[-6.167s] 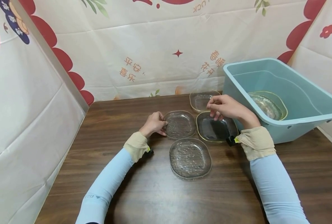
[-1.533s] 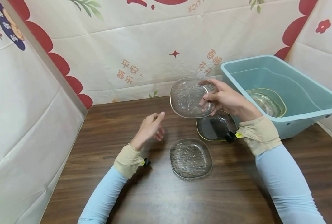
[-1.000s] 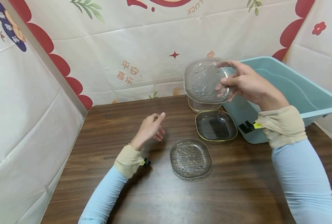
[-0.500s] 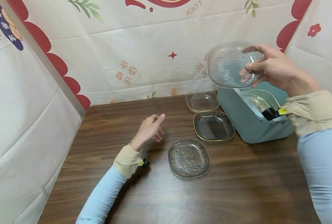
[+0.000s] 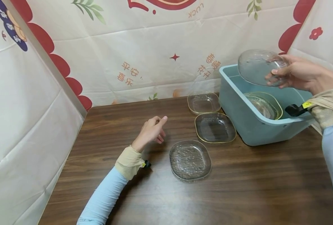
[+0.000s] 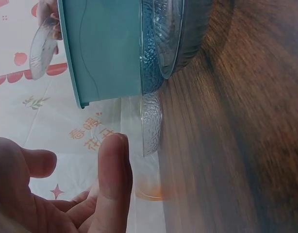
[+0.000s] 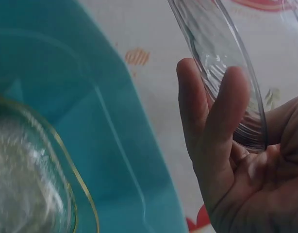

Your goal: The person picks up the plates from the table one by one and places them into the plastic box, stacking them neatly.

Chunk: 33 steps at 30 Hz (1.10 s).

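Observation:
Above the blue-green tub (image 5: 248,125), my right hand (image 5: 304,73) holds a clear ribbed plate (image 5: 255,67) by its edge, tilted, thumb on one face and fingers behind. The right wrist view shows the plate (image 7: 222,48) between thumb and fingers. My left hand (image 5: 149,134) hovers over the table with relaxed fingers and holds nothing. Near it lies a clear ribbed plate (image 5: 189,161). Behind that are a clear dish with a gold rim (image 5: 215,128) and another gold-rimmed dish (image 5: 203,102), both beside the tub.
Inside the tub sit gold-rimmed clear dishes (image 5: 263,107), close together. The tub stands at the right back of the wooden table (image 5: 121,125). A white printed cloth (image 5: 149,47) hangs behind the table and along both sides.
The ribbed plate that lay by my left hand on the table has been lifted by my right hand and carried right, over the tub. My left hand has let go and stays nearly still.

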### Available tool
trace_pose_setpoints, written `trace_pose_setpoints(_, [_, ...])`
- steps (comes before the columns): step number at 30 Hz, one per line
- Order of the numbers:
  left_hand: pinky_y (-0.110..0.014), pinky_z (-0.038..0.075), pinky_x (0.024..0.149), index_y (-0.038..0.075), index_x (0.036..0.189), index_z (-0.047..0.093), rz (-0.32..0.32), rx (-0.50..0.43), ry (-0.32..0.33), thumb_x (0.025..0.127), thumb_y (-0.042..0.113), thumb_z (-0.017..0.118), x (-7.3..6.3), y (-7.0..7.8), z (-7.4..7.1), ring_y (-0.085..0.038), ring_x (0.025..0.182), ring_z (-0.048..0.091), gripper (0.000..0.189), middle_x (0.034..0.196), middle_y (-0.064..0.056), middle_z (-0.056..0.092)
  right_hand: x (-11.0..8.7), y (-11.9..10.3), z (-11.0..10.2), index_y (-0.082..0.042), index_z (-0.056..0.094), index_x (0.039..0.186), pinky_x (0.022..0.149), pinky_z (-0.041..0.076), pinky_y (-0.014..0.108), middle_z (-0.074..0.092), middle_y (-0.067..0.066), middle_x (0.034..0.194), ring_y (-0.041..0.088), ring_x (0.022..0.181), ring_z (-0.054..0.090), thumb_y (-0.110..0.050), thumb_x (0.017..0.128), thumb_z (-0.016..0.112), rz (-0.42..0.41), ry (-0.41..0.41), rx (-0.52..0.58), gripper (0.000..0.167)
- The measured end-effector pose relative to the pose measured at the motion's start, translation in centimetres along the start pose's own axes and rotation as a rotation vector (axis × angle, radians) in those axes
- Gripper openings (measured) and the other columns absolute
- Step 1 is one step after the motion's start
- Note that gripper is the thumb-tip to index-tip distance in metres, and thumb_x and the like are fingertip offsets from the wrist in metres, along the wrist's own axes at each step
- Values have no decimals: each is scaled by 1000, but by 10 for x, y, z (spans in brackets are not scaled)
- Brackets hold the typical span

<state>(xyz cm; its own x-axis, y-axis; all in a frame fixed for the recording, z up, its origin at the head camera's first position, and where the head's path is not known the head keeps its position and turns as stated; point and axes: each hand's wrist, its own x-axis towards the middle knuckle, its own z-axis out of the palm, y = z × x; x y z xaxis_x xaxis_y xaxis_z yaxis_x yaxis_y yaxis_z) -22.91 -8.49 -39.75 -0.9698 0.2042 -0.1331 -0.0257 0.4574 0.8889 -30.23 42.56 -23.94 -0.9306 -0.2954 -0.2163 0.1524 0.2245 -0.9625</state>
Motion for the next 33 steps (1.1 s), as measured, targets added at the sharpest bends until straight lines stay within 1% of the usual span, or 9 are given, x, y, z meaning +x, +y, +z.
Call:
trace_pose_setpoints(3, [-40,64,55,2,132,59,6,12,-4,105,59,46,0,0,0,-25,55,71,64,86,-24,75,2,6,-10,-40,34,141,58,59,32,81,3,92,21,80,79,-9,109,48,60,28,-25,46])
trace_pose_setpoints(6, [-40,64,55,2,131,59,5,20,-6,105,60,46,-1,-1,-1,-25,56,71,64,87,-25,75,6,10,-18,-44,24,151,61,60,31,81,-1,93,20,82,79,-13,109,48,134,49,-76,57])
trace_pose_setpoints(10, [-42,65,57,2,131,59,0,25,-8,106,58,47,-2,-3,-1,-28,58,72,62,88,-25,75,12,13,-24,-42,12,156,64,62,29,80,-5,94,19,84,79,-15,110,47,219,32,-147,64])
trace_pose_setpoints(15, [-42,65,57,3,132,59,0,25,-12,105,58,48,-1,-4,-1,-33,62,74,63,87,-24,76,16,17,-27,-46,28,133,70,63,29,77,-10,96,15,86,78,-16,111,44,299,-23,-274,41])
trace_pose_setpoints(18, [-43,65,57,4,130,60,4,39,-13,105,58,49,0,-4,-1,-33,61,74,61,85,-23,76,18,21,-29,-46,31,126,75,65,31,76,-11,98,16,89,78,-15,111,43,350,-65,-322,36])
trace_pose_setpoints(23, [-47,65,59,6,127,59,6,61,-28,105,56,49,1,-3,-1,-30,59,73,55,88,-25,76,23,29,-31,-38,31,132,79,66,39,74,-2,101,23,92,79,-9,111,41,457,-127,-295,37])
trace_pose_setpoints(27, [-44,65,58,6,127,59,1,57,-34,105,55,49,1,-2,-2,-28,59,73,54,90,-26,76,25,35,-31,-24,17,142,84,66,45,74,4,105,27,95,78,-2,109,34,535,-196,-271,43])
trace_pose_setpoints(29, [-42,65,57,7,126,59,0,55,-31,105,54,50,1,-1,-2,-27,58,73,52,90,-26,76,26,37,-31,-17,7,145,84,66,46,75,5,108,28,97,78,0,108,32,553,-230,-289,47])
trace_pose_setpoints(33, [-43,65,58,8,126,59,-3,51,-26,105,53,52,0,-2,-4,-24,57,72,51,89,-25,76,26,39,-29,-12,-2,148,86,65,47,74,9,110,30,101,77,2,107,33,565,-277,-340,55])
